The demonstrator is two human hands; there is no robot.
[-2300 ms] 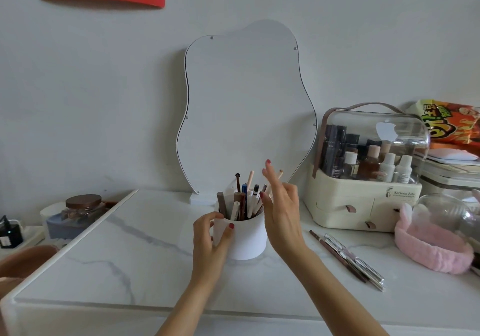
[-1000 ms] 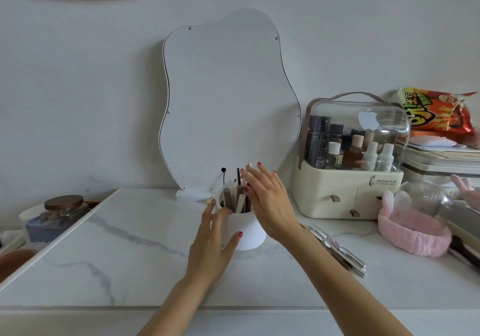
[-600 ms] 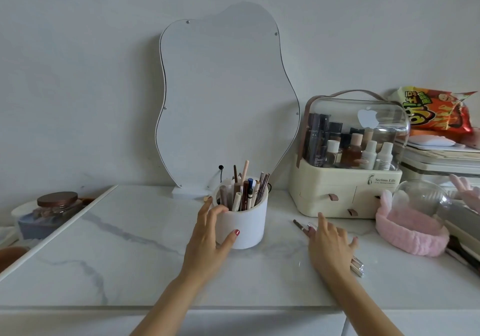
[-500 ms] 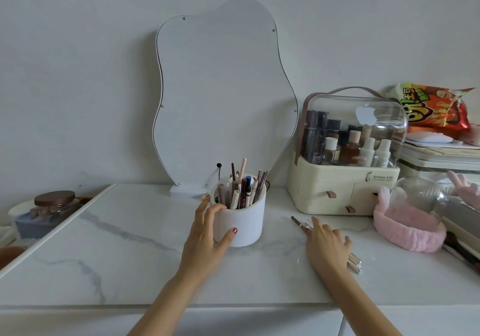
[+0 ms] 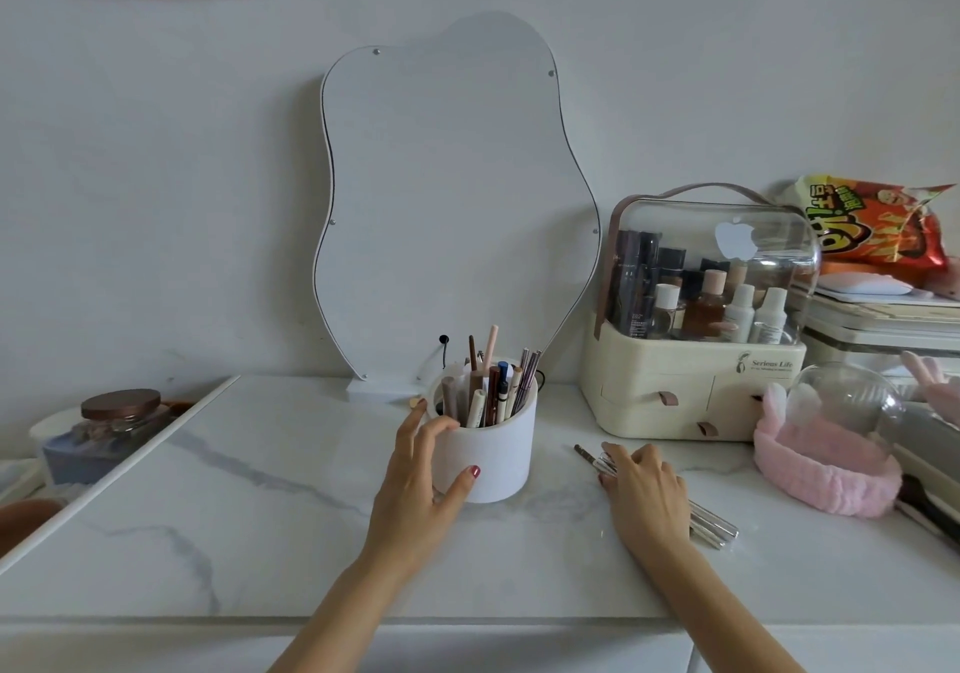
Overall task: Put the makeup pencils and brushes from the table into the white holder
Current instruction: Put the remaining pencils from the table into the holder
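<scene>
Behind everything stands a plain grey wall [image 5: 156, 178], and a white marble table [image 5: 260, 542] reaches from it to the front edge near the person, with its left edge running slanted toward the back. On the table the wavy mirror [image 5: 452, 204] leans upright against the wall at the middle. To the right of it sits the cream makeup box [image 5: 691, 391] with a clear lid, and a pink headband [image 5: 826, 469] lies further right, close to the table's right side. A glass jar [image 5: 119, 417] with a brown lid stands beyond the left edge. The front left part of the marble is bare, wide surface. The white holder [image 5: 498, 464] stands in the middle, a little in front of the mirror's foot, with many pencils and brushes upright inside it. The left hand [image 5: 421, 485] holds the holder from its left side, fingers curved around the wall and thumb pressed on the front. The right hand [image 5: 644, 490] lies on the table between the holder and the headband, on top of the loose pencils [image 5: 714, 527]; its fingers are bent down over them, but I cannot tell if they pinch any. The ends of the pencils stick out on both sides of the hand.
</scene>
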